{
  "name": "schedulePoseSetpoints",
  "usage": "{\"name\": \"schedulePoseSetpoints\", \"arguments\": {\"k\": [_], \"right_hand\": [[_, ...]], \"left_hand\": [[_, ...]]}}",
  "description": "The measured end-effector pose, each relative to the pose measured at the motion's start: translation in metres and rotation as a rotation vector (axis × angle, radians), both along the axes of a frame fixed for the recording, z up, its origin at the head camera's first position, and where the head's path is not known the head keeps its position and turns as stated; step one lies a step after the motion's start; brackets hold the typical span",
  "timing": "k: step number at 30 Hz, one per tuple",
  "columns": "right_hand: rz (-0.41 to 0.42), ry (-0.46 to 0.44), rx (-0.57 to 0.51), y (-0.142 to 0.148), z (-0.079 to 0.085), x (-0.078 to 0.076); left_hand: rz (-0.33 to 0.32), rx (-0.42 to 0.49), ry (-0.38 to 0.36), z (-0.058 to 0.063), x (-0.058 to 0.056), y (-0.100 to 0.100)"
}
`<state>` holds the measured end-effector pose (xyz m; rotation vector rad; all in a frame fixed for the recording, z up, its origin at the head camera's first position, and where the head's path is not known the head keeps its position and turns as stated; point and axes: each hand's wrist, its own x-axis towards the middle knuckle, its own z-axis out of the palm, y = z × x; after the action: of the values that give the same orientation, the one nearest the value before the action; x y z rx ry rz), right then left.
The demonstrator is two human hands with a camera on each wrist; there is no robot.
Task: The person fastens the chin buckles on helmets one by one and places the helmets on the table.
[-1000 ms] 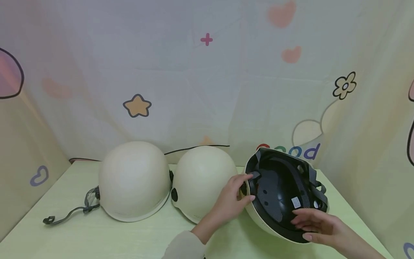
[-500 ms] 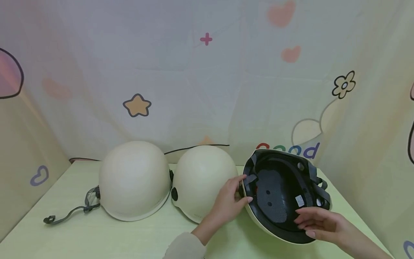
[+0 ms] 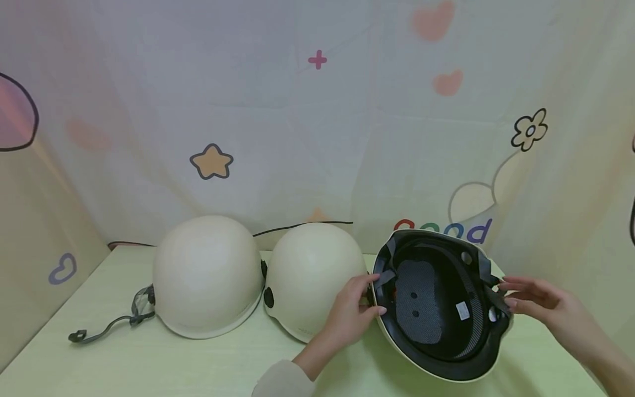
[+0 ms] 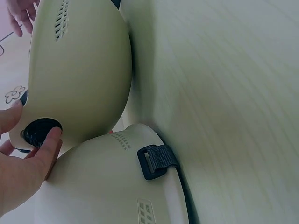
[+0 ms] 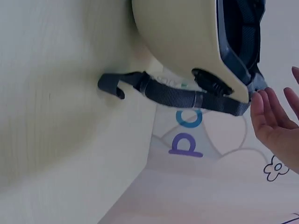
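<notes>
Left hand (image 3: 349,310) grips the rim of the rightmost helmet (image 3: 441,309), tilted beside the middle helmet (image 3: 312,273) at the table's (image 3: 149,369) right, outer shell mostly hidden in head view; right hand (image 3: 548,302) pinches its side strap (image 3: 496,301), exact contact hard to make out.

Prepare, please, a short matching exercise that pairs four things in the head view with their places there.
1. Tilted round cream helmet with black padded lining
2. Left hand
3. Right hand
4. Orange five-pointed star with grey outline

A. On the pale fabric backdrop
B. Gripping that helmet's left rim
C. Between the two hands
D. At that helmet's right edge

Pairs: 1-C; 2-B; 3-D; 4-A.
</notes>
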<state>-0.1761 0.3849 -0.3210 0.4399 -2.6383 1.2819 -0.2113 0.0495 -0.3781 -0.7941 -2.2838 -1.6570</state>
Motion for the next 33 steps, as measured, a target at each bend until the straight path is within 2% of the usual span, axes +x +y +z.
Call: {"name": "schedulePoseSetpoints", "arguments": {"k": [9, 17, 24, 33], "right_hand": [[-0.080, -0.026, -0.003, 0.017, -0.007, -0.015], [-0.031, -0.033, -0.025, 0.022, -0.018, -0.021], [-0.059, -0.026, -0.015, 0.022, -0.016, -0.019], [0.066, -0.009, -0.108, 0.026, -0.021, -0.013]], "left_hand": [[-0.011, 0.030, -0.007, 0.001, 0.001, 0.001], [-0.024, 0.028, -0.018, -0.001, 0.002, 0.002], [-0.017, 0.024, -0.001, -0.001, 0.003, 0.001], [-0.026, 0.018, 0.005, -0.003, 0.002, 0.001]]}}
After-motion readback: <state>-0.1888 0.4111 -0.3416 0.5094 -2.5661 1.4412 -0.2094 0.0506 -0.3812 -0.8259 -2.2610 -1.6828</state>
